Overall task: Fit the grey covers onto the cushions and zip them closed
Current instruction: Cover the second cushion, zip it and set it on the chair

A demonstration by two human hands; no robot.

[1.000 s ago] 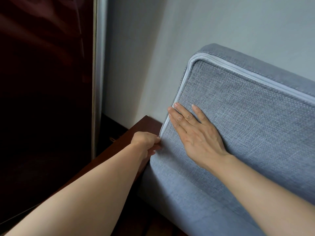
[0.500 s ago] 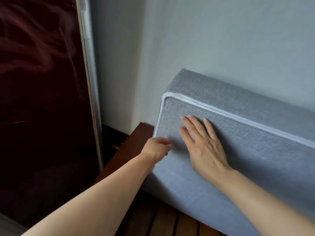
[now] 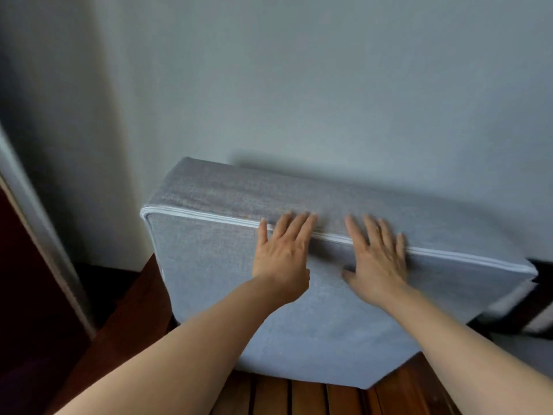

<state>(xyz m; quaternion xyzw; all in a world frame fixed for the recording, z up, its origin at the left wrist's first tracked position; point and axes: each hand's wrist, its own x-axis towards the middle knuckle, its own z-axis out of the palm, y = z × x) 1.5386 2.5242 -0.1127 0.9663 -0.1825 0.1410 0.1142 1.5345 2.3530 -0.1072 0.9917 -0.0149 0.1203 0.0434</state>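
Against a pale wall (image 3: 329, 85), a grey cushion (image 3: 209, 265) stands on slats (image 3: 299, 396); left hand (image 3: 279, 259) and right hand (image 3: 378, 262) press its top edge, fingers (image 3: 294, 226) straight, slightly spread.

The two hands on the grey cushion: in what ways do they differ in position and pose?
The left hand lies nearer the cushion's corner; the right hand lies nearer its middle. The left thumb is hidden, while the right thumb spreads out over the front face. Both hands lie flat and open, with fingers reaching over the white piping onto the top.
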